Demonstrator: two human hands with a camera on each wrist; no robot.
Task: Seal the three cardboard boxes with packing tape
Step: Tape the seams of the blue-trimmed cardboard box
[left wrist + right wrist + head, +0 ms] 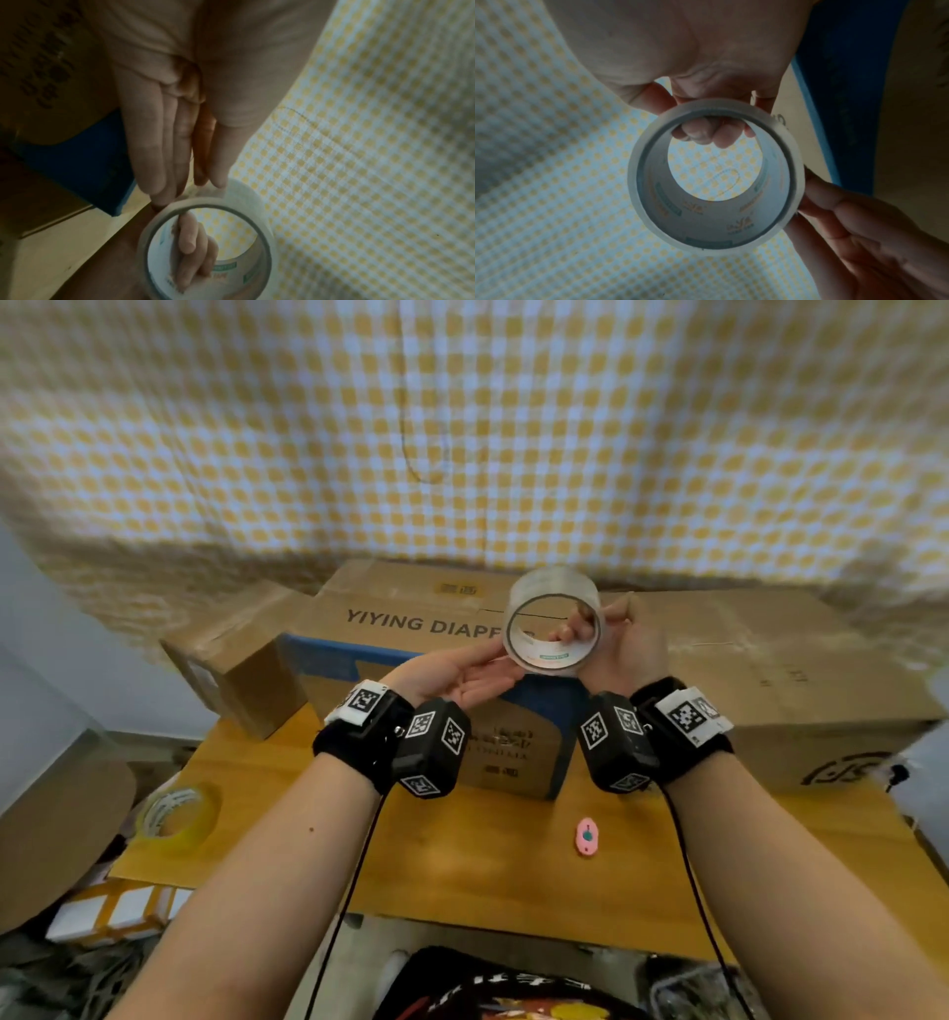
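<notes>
The right hand [624, 644] holds a roll of clear packing tape [553, 621] raised above the bench, its fingers [706, 132] hooked through the core from inside and the thumb pressed on the outer face. The left hand [457, 672] reaches in from the other side, palm up, its fingers [156, 154] straight and close together, the tips touching the roll's outer edge; whether they pick at a loose end of tape cannot be told. Both wrists carry black camera units with printed square markers, and thin black cables run back along the forearms.

Just beyond and below the hands stands a brown cardboard box with blue trim [411, 629], printed "YIYING DIAPE..." across its top. To the left hand's outer side sits a smaller plain cardboard box [241, 665], touching the middle one. To the right hand's outer side lies a longer cardboard box [801, 670] with a dark logo on its near face. All three rest on the yellow-brown wooden bench [462, 855].

Nearer the person than the right hand, a small pink cutter [586, 836] lies flat on the bench. Down past the left forearm, at the bench's corner, lies a yellowish roll of tape [177, 814]. A yellow-and-white checked cloth [462, 428] hangs behind the boxes.
</notes>
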